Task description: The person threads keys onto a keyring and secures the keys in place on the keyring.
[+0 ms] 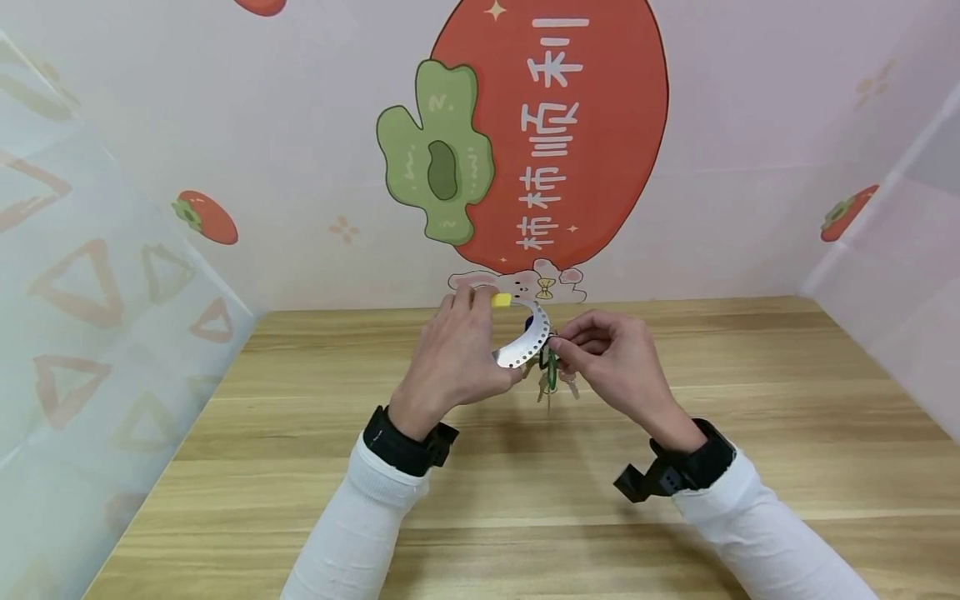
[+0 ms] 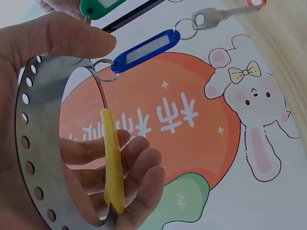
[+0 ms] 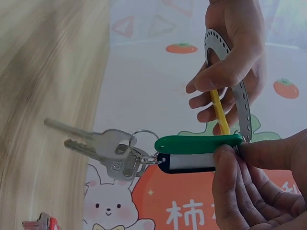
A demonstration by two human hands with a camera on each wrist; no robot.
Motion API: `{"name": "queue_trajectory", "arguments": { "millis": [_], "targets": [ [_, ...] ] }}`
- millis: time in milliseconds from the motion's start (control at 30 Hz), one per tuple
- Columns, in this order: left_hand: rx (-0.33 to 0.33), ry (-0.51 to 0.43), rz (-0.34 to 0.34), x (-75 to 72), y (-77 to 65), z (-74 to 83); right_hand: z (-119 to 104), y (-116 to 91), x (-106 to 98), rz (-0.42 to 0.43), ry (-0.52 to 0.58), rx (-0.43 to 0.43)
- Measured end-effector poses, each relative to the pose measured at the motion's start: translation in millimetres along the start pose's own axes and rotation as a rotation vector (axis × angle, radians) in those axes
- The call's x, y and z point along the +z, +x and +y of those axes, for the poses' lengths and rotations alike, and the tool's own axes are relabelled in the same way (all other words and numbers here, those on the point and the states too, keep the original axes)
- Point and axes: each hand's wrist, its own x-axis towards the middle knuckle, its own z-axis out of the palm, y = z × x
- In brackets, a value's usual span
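Observation:
My left hand point(image 1: 453, 358) holds a large flat silver key ring point(image 1: 531, 342), perforated with small holes along its edge, its thumb and fingers spread around the band. A yellow sleeve point(image 2: 113, 163) covers part of the ring on the fingers' side. At the ring's right side, my right hand point(image 1: 618, 358) pinches a small wire loop between thumb and forefinger. A green key tag point(image 3: 196, 143) and a black key tag point(image 3: 182, 164) extend from those fingertips, with silver keys point(image 3: 115, 146) dangling beyond. In the left wrist view, a blue key tag point(image 2: 146, 50) hangs by the left thumb with its key point(image 2: 211, 19).
Below both hands lies a wood-grain table point(image 1: 525, 500). A printed backdrop point(image 1: 300, 167) with persimmons and a rabbit stands behind it, and pale panels rise at the left and right. Another key with a red part point(image 3: 42, 223) shows low in the right wrist view.

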Motion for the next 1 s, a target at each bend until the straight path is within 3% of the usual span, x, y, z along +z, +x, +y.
{"name": "queue_trajectory", "arguments": {
  "millis": [600, 833, 1000],
  "targets": [
    [-0.001, 0.010, 0.012, -1.5, -1.0, -0.2, -9, -1, -1, 0.005, -0.009, 0.016],
    [0.011, 0.040, 0.008, -0.8, -0.9, 1.8, -33, -6, 1, 0.004, -0.062, -0.016],
    [0.016, 0.049, -0.003, -0.2, -0.6, 3.8, -21, -6, 3, 0.062, -0.141, -0.085]
  ]
}}
